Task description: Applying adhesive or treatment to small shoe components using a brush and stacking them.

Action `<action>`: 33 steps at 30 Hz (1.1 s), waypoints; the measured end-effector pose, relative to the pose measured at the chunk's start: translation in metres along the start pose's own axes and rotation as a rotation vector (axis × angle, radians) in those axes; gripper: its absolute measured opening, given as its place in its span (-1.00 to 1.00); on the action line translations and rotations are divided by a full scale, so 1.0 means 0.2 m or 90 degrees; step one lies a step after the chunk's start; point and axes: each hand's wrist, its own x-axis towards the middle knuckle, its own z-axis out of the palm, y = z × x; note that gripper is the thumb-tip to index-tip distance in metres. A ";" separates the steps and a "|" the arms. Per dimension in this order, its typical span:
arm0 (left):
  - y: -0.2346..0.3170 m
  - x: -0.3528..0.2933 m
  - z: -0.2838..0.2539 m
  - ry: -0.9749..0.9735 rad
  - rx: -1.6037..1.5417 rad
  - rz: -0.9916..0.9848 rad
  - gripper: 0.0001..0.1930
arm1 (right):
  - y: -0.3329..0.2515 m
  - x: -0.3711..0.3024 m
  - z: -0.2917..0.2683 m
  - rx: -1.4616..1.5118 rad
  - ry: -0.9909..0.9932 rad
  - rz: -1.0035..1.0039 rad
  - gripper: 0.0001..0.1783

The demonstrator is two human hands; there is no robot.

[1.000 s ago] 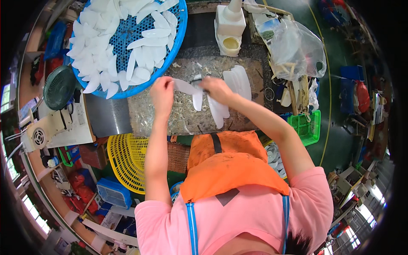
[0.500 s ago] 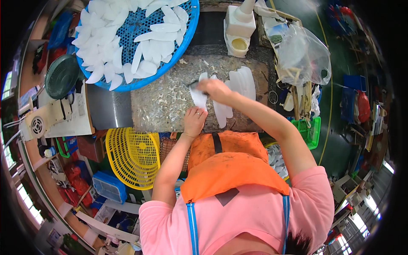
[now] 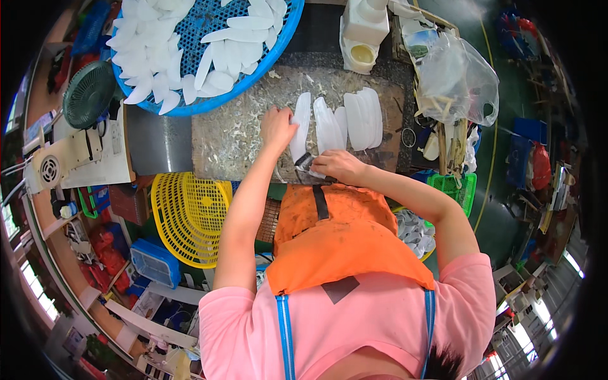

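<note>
A long white insole-shaped piece [image 3: 301, 123] lies on the stained work board [image 3: 234, 142] in front of me. My left hand [image 3: 278, 130] rests at its left edge, fingers loosely apart and fingertips touching it. My right hand [image 3: 340, 167] is closed on a small dark-bristled brush [image 3: 304, 162], whose bristles meet the near end of that piece. To the right, more white pieces [image 3: 327, 125] lie partly overlapped, their near ends hidden behind my right hand. Farther right is a neat overlapping stack of white pieces [image 3: 363, 119].
A blue mesh basket [image 3: 266, 69] full of white pieces overlaps the board's far left. Behind the board stands a white bottle-like container [image 3: 365, 31] with a yellowish-filled cup [image 3: 362, 54]. A clear plastic bag [image 3: 453, 79] sits at right; a yellow basket [image 3: 196, 218] stands below left.
My left hand has moved from the piece's near end up to its left edge. My right hand has brought the brush from the far end to the near end.
</note>
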 end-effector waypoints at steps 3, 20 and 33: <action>-0.05 0.01 -0.01 -0.019 -0.089 -0.062 -0.82 | -0.01 0.00 -0.04 0.067 -0.056 -0.008 -0.77; -0.22 0.24 -0.75 0.405 -0.110 0.096 -0.95 | 0.24 0.30 -0.26 0.241 0.153 0.580 -0.74; -0.49 0.63 -0.85 0.434 0.106 0.080 -0.64 | 0.06 0.05 -0.06 0.107 0.079 0.101 -0.69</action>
